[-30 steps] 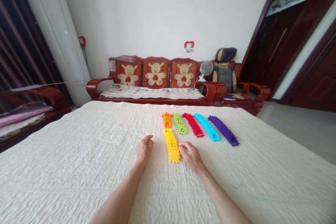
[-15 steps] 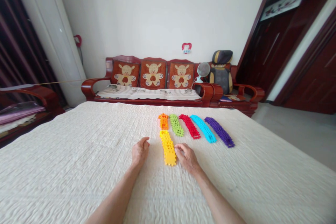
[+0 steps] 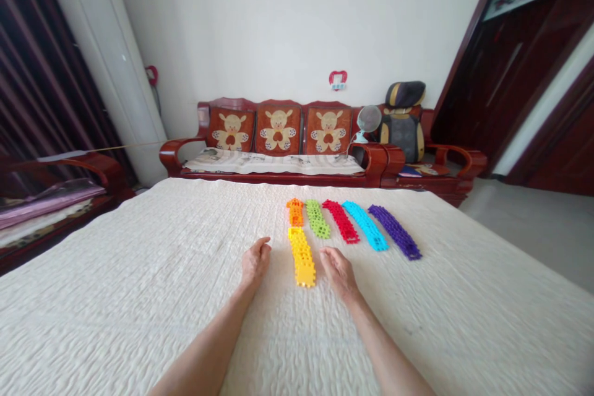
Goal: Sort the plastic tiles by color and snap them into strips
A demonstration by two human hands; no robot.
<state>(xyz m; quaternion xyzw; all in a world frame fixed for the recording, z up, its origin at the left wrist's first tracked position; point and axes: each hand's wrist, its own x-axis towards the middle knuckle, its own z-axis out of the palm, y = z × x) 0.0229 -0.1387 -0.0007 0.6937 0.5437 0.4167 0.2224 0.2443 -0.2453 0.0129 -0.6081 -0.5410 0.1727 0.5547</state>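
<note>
A row of yellow interlocking plastic blocks (image 3: pixel 302 257) lies on the bedspread between my hands, the nearest block showing a flat solid face. To its left rests my left hand (image 3: pixel 256 261), fingers loosely bent, with a gap between forefinger and thumb and nothing held. On the other side, my right hand (image 3: pixel 338 271) is a little apart from the yellow row. Its fingers curve loosely and hold nothing visible. Just beyond the yellow row's far end sits a short group of orange blocks (image 3: pixel 296 213). Light green blocks (image 3: pixel 318 220) lie beside the orange ones.
Farther right are slanting rows of red blocks (image 3: pixel 341 222), light blue blocks (image 3: pixel 365 226) and purple blocks (image 3: pixel 395 232). All lie on a cream quilted cover (image 3: pixel 153 272). Behind it stands a wooden sofa (image 3: pixel 390 161) with bear cushions and a small fan (image 3: pixel 369 119).
My right hand has drawn away from the yellow row, which it was at or touching before. My left hand stays about where it was. The view has shifted slightly; the block rows lie as before.
</note>
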